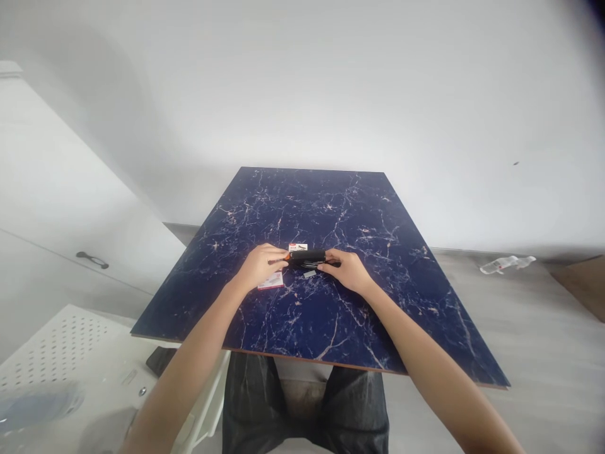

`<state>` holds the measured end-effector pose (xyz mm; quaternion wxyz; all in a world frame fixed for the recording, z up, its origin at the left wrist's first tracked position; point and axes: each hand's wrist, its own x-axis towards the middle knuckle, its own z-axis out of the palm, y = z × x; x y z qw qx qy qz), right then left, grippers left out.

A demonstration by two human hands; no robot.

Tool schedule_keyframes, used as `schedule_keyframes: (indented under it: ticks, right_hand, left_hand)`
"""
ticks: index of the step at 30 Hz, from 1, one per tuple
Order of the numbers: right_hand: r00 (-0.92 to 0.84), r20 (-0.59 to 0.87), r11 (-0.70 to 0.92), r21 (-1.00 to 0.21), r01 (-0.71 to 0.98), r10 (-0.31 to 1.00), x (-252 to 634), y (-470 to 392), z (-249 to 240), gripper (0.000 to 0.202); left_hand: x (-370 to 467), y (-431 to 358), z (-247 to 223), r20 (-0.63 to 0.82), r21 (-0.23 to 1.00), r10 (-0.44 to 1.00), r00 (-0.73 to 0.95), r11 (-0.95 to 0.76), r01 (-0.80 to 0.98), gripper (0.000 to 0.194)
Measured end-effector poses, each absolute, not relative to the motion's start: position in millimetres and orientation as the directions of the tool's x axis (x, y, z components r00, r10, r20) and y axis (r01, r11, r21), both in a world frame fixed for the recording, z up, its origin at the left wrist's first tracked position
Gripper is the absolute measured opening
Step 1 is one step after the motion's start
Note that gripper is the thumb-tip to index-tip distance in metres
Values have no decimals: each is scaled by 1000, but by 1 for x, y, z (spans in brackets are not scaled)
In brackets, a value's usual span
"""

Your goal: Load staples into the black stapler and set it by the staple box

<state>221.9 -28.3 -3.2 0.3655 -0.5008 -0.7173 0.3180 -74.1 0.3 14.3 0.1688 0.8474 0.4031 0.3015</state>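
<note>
A black stapler (pixel 307 256) lies crosswise on the blue marble-patterned table (pixel 302 321), with an orange bit at its left end. My left hand (pixel 261 268) has its fingers closed on that left end. At the other end, the thumb and fingers of my right hand (pixel 348 270) grip the stapler. Just in front of it is a small grey strip (pixel 309 274), perhaps staples. A red-and-white card or small box (pixel 297 246) shows behind the stapler. Partly under my left hand is another white piece with a red edge (pixel 271 281).
White cabinets with a dark handle (pixel 92 260) stand on the left. Below them is a white perforated surface (pixel 57 353) with a clear plastic item on it. Clear bottles (pixel 505 265) and a brown cardboard box (pixel 583 284) are on the floor at right. A white wall rises behind the table.
</note>
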Motion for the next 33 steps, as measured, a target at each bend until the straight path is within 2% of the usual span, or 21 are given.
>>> schedule_keyframes:
  ticks: [5,12,16,19,22,24,27,33]
  right_hand:
    - [-245,188,292,-805,516,951,235,-29,-2,17]
    - [-233,187,295,-704,646,954,267,-29,4,21]
    - [-244,309,388,-609,692,919,260,-38,16,21]
    - [-353,359,501,-548,670,864,239,-49,20,19]
    - [-533,297,606,-487,629,792,217,-53,14,26]
    - [-594,260,642,-434,633,761,206,-52,7,30]
    - [-610,239,649,-395,650,756,200,-49,2,30]
    - [-611,244,653,-396,646,753,207,-52,14,24]
  left_hand:
    - [-76,1,15,326,561,825,461,-562,608,21]
    - [-85,6,13,266,519,855,445,-515,682,25]
    - [-86,6,13,270,510,847,457,-529,679,25]
    - [-85,5,14,279,513,843,459,-535,671,25]
    - [-85,4,16,282,517,846,454,-532,670,24]
    - [-84,3,17,280,518,851,444,-523,677,24]
    - [-84,3,16,282,517,851,443,-523,677,24]
    - [-83,2,18,277,503,845,457,-533,680,24]
